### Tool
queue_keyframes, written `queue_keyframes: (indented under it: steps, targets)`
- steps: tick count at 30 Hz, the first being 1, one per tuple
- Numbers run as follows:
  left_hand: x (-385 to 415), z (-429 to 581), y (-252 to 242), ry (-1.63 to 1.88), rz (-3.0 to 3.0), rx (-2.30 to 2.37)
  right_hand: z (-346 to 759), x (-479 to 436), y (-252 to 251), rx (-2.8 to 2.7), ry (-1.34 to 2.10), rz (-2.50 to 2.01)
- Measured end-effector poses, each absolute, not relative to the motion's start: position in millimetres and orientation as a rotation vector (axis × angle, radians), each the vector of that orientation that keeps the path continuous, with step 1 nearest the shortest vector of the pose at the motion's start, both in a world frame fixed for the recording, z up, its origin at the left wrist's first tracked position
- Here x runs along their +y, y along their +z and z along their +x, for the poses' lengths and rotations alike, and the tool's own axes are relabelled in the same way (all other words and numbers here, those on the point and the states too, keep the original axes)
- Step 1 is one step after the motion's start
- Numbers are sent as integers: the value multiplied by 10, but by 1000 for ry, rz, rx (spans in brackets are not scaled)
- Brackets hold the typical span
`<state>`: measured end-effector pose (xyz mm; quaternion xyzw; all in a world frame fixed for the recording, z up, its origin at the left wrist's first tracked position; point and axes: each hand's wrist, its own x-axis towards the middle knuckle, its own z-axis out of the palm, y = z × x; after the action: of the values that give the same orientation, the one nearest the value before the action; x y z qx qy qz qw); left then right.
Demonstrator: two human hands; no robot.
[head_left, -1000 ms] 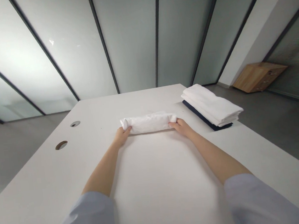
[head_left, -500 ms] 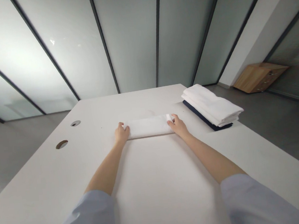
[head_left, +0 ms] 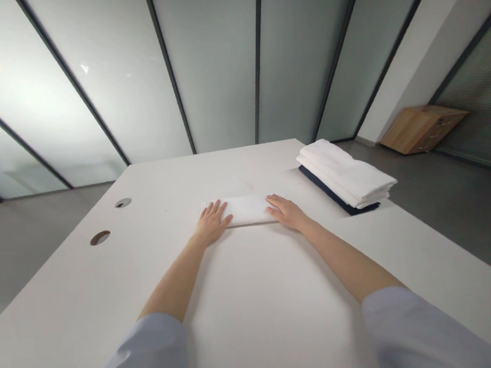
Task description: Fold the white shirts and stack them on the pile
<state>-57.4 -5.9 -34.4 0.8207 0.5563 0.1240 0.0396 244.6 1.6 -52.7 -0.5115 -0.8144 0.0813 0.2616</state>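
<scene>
Left hand (head_left: 211, 222) and right hand (head_left: 287, 213) have just let go, now open, flat and apart on folded white cloth (head_left: 248, 210) at twelve o'clock, stack (head_left: 345, 176) at one.

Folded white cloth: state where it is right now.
In the head view, the folded white cloth lies on the white table between the left hand and right hand, left of the stacked white cloths.

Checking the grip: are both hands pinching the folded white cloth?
No, the left hand and right hand rest flat on the cloth, fingers open.
</scene>
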Motion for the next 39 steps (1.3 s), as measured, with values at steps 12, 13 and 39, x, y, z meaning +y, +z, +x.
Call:
queue_keyframes:
  steps: [12,13,39]
  targets:
    - [-39,-449,-387,398,2319,1867,2330,20,-245,-2337,128,-1546]
    - [-41,-442,-394,407,2319,1880,2303,31,-191,-2354,98,-1587]
    - [193,-960,-534,1618,1221,1863,1649,549,232,-2591,729,-2083]
